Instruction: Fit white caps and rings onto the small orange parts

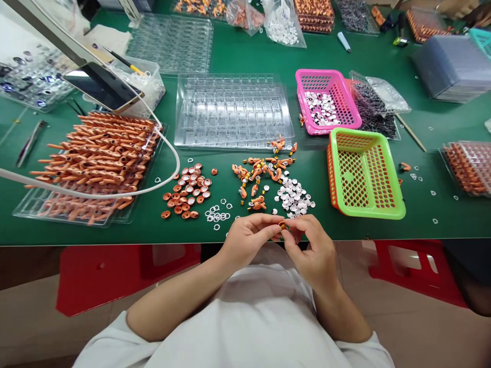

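Note:
Both hands meet at the table's front edge, fingertips pinched around a small orange and yellow part (283, 225). My left hand (249, 232) is closed on its left side, and my right hand (311, 248) is closed on its right side. The fingers cover much of it. Just beyond the hands lies a loose heap of orange parts with yellow ends (258, 174). White discs (295, 197) are piled to the right of that heap. White rings (218, 214) and round orange caps (187, 189) lie to the left.
Clear plastic trays (233, 112) lie behind the heap. A green basket (399, 204) and a pink basket (345, 89) stand at right. Stacked orange parts (111, 148) fill the left, under a phone (103, 87) and a white cable (174, 168). Red stools (99, 276) are below.

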`<control>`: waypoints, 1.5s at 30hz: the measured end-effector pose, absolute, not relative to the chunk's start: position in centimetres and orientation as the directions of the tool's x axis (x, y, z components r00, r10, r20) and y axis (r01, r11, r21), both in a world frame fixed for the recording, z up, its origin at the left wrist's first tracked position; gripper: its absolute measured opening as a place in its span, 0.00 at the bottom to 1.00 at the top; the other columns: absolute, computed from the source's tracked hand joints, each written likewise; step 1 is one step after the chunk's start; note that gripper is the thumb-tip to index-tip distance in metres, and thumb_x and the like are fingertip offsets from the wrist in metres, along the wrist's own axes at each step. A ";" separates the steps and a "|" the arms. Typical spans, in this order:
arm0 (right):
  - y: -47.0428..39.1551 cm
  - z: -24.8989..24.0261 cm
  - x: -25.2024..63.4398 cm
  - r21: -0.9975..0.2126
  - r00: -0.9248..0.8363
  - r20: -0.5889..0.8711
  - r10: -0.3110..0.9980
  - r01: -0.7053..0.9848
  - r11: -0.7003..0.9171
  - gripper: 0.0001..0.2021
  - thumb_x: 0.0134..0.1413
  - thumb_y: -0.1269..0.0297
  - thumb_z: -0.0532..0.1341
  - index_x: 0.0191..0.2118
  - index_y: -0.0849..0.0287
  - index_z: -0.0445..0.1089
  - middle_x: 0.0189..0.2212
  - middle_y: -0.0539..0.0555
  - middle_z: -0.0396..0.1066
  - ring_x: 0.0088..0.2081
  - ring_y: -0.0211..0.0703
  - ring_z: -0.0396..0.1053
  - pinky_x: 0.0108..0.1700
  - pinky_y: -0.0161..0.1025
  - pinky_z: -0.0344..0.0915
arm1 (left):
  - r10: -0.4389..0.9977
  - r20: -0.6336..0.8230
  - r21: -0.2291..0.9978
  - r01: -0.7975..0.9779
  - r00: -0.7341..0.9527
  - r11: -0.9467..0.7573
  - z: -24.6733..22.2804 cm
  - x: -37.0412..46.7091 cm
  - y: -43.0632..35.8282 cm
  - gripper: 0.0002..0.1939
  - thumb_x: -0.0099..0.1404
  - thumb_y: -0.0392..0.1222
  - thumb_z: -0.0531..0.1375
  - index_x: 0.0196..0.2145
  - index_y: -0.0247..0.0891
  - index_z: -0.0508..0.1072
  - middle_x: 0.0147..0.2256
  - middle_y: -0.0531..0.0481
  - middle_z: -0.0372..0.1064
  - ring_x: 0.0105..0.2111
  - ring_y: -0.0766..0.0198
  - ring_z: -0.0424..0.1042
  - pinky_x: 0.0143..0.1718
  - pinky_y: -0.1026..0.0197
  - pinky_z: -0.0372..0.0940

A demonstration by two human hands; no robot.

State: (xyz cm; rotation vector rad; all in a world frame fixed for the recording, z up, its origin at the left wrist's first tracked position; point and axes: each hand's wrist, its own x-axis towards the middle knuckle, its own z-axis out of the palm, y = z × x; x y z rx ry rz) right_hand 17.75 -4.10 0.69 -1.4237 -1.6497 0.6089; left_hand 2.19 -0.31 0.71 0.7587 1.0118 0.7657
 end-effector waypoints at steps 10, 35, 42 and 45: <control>-4.0 0.1 17.3 -0.754 0.037 0.388 0.921 0.587 0.295 0.07 0.58 0.74 0.60 0.39 0.54 0.69 0.34 0.53 0.70 0.34 0.41 0.69 0.31 0.38 0.69 | 0.844 -0.436 0.837 -0.205 0.311 0.508 0.5 2.1 -0.4 0.14 0.55 0.44 0.69 0.39 0.35 0.80 0.38 0.45 0.80 0.40 0.54 0.79 0.43 0.56 0.75; -3.1 1.0 18.9 -0.769 -0.177 0.164 0.971 0.593 0.238 0.04 0.59 0.74 0.59 0.36 0.58 0.68 0.31 0.51 0.68 0.31 0.37 0.67 0.31 0.34 0.66 | 0.893 -0.323 0.938 -0.019 0.313 0.346 -0.8 2.1 -1.3 0.10 0.60 0.40 0.62 0.38 0.34 0.79 0.36 0.43 0.79 0.37 0.56 0.78 0.41 0.55 0.74; -3.4 0.4 18.1 -0.746 -0.133 0.293 0.947 0.587 0.314 0.06 0.59 0.75 0.60 0.41 0.58 0.69 0.34 0.53 0.70 0.34 0.38 0.68 0.33 0.35 0.66 | 0.911 -0.317 0.935 -0.075 0.263 0.347 -0.6 1.9 -1.1 0.06 0.60 0.38 0.62 0.36 0.36 0.78 0.34 0.48 0.77 0.35 0.61 0.77 0.39 0.60 0.74; -3.6 0.5 17.8 -0.784 -0.090 0.287 0.954 0.550 0.288 0.08 0.58 0.76 0.60 0.41 0.57 0.69 0.34 0.52 0.70 0.32 0.37 0.67 0.31 0.34 0.65 | 0.915 -0.322 0.929 -0.107 0.242 0.356 -0.3 2.0 -1.2 0.07 0.60 0.38 0.62 0.36 0.36 0.78 0.33 0.48 0.78 0.34 0.61 0.78 0.38 0.61 0.74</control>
